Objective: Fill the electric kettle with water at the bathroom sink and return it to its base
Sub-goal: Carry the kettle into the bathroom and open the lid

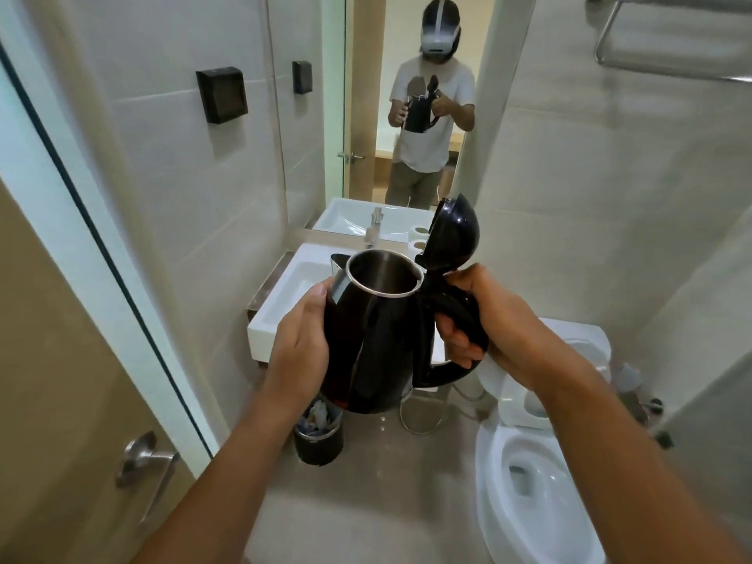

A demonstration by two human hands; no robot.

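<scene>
A black electric kettle (pixel 378 343) hangs in the air in front of me, its lid (pixel 453 234) flipped up and its steel inside showing empty. My right hand (pixel 484 315) is wrapped around the kettle's handle. My left hand (pixel 303 339) presses flat against the kettle's left side. Behind and below the kettle is the white bathroom sink (pixel 285 303), with a chrome tap (pixel 371 234) at its back edge. The kettle's spout points toward the sink. The kettle's base is not in view.
A mirror (pixel 407 95) above the sink reflects a person holding the kettle. A white toilet (pixel 537 474) stands at the right. A small black bin (pixel 319 439) sits on the floor under the sink. A door with a metal handle (pixel 142 457) is at the left.
</scene>
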